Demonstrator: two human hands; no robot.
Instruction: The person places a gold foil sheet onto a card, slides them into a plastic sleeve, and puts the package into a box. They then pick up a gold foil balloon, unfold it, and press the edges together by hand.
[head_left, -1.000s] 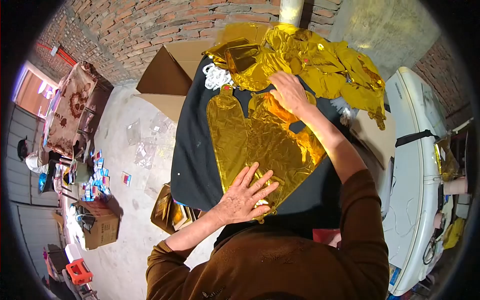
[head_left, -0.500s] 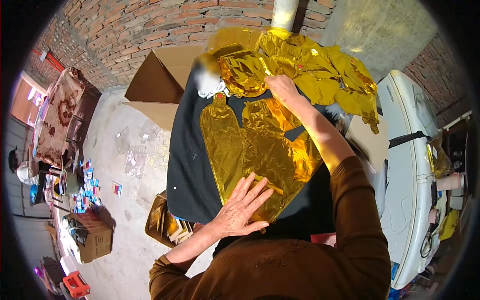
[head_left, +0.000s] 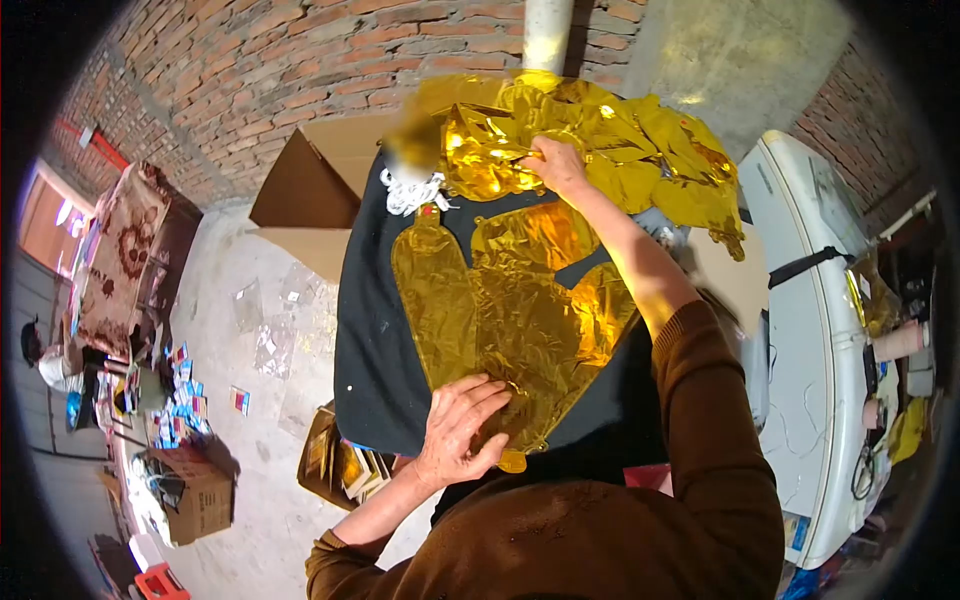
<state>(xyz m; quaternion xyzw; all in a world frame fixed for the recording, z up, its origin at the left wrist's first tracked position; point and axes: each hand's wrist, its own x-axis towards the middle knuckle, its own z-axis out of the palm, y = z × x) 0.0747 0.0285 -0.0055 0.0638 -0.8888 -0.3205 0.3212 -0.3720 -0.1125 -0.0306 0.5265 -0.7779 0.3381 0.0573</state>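
A flat, uninflated gold foil balloon (head_left: 530,300) lies over the black cloth (head_left: 370,330), its lower point towards me. A narrower gold foil piece (head_left: 435,300) lies along its left side, with a red dot on its top tab. My left hand (head_left: 465,425) rests palm down on the lower end, fingers laid on the foil and nothing gripped. Farther away, my right hand (head_left: 560,165) is closed, pinching crinkled gold foil (head_left: 490,160) at the edge of a heap of gold foil balloons (head_left: 630,140). The fingertips are partly hidden there.
White cord (head_left: 412,192) is bunched at the table's far left. Behind stands an open cardboard box (head_left: 310,185); a smaller box (head_left: 340,460) of gold pieces is below left. A white appliance (head_left: 820,380) is on the right. Far left, a person (head_left: 55,360) is near scattered packets (head_left: 180,395).
My left hand has drawn its spread fingers closer together and shifted slightly down and left on the foil. My right hand stays at the heap, where the pinched foil has changed shape.
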